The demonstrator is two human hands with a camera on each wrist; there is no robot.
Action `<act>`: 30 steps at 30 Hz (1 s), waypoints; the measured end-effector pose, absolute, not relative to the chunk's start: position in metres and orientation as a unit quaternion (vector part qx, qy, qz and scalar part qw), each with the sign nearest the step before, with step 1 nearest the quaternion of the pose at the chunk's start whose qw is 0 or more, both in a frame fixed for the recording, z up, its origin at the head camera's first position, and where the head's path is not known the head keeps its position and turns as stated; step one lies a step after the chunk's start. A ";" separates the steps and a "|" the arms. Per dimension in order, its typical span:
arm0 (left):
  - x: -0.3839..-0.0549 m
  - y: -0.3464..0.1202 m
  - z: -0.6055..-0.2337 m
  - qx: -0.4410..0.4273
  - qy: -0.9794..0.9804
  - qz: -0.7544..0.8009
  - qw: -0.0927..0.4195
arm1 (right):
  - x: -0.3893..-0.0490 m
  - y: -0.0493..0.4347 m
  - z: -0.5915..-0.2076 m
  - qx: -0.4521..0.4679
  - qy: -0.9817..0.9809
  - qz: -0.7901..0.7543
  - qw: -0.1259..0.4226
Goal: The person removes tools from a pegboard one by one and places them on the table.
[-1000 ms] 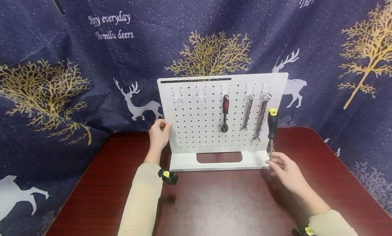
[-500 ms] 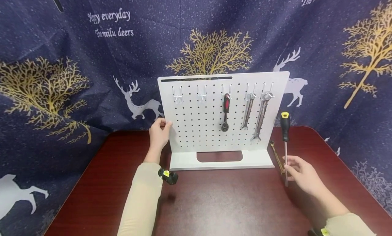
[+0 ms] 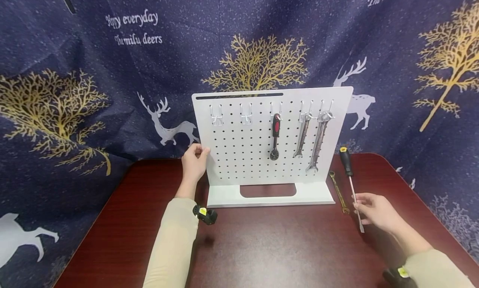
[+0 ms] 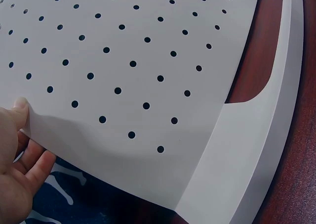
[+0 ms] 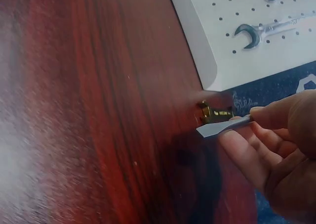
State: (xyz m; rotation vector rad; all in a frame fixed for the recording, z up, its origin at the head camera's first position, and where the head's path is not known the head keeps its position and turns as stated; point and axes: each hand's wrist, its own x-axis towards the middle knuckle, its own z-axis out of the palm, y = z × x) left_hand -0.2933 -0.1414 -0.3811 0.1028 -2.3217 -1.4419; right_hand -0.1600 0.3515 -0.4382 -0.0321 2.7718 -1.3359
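Observation:
My right hand (image 3: 378, 212) pinches a flat-blade screwdriver (image 3: 346, 165) by its shaft, the black handle with its yellow end pointing up and away. In the right wrist view the flat tip (image 5: 213, 128) sticks out past thumb and fingers. Just left of it, a brass-coloured wrench (image 3: 338, 192) lies on the table. With thumb and fingers, my left hand (image 3: 194, 163) grips the left edge of a white pegboard (image 3: 247, 155). On the board's hooks hang a ratchet (image 3: 275, 134) with a black and red handle, a smaller wrench (image 3: 303, 136) and a larger wrench (image 3: 319, 142).
Two hooks (image 3: 217, 115) at the board's upper left carry nothing. The board's base (image 3: 224, 196) stands on a dark red table (image 3: 262, 246). A blue patterned cloth (image 3: 168, 72) hangs behind the table.
My right hand has moved right and toward me with the screwdriver, from in front of the board's right edge. The screwdriver now tilts, and the brass-coloured wrench is uncovered. My left hand stays put.

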 end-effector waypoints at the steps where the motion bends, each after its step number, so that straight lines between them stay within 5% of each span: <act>1: -0.293 -0.141 -0.381 0.038 -0.832 -0.516 0.201 | -0.161 0.353 -0.438 -0.010 0.900 -0.434 0.039; 30: -0.294 -0.142 -0.383 0.030 -0.831 -0.514 0.209 | -0.180 0.360 -0.434 0.018 0.912 -0.396 0.105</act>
